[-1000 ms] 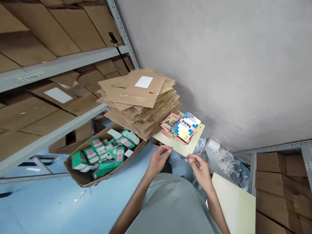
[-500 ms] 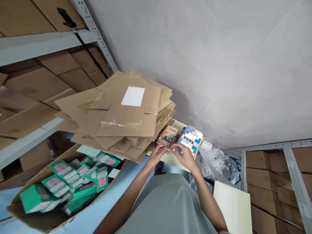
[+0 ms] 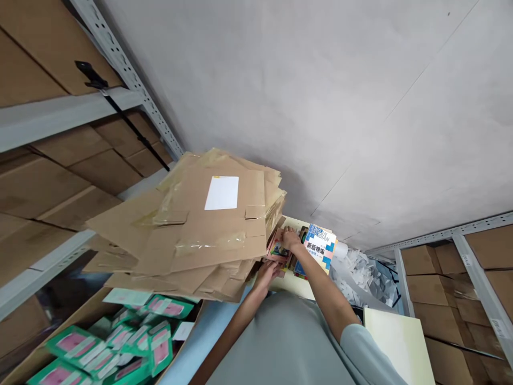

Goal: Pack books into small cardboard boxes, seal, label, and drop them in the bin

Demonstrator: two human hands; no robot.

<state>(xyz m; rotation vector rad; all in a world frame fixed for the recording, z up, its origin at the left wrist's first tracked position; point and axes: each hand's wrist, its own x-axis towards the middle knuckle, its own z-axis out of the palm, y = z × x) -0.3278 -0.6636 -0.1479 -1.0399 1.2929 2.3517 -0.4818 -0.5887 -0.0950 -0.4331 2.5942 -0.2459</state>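
Note:
A small pink book (image 3: 276, 250) with a colourful cover picture lies on top of a low pile, right beside the stacked cardboard. My left hand (image 3: 267, 274) is at its near edge, fingers closed against it. Over its far right corner my right hand (image 3: 291, 239) bends, with the fingers curled down on the edge; the fingertips are partly hidden. To the right, a white and blue book (image 3: 320, 247) with Chinese lettering tops another pile. Both piles rest on a pale yellow tabletop (image 3: 294, 287).
Flattened cardboard boxes (image 3: 222, 235) form a tall stack at left. Below it, an open carton (image 3: 30, 363) holds several green and pink packs (image 3: 162, 347). Crumpled white paper (image 3: 371, 275) fills a bin at right, near a cream board (image 3: 396, 342). Carton-filled shelves (image 3: 160, 123) flank a grey wall.
My right hand has moved from the near edge between the piles to the far end of the pink book. My left hand stays at the near side. The camera view has tilted up.

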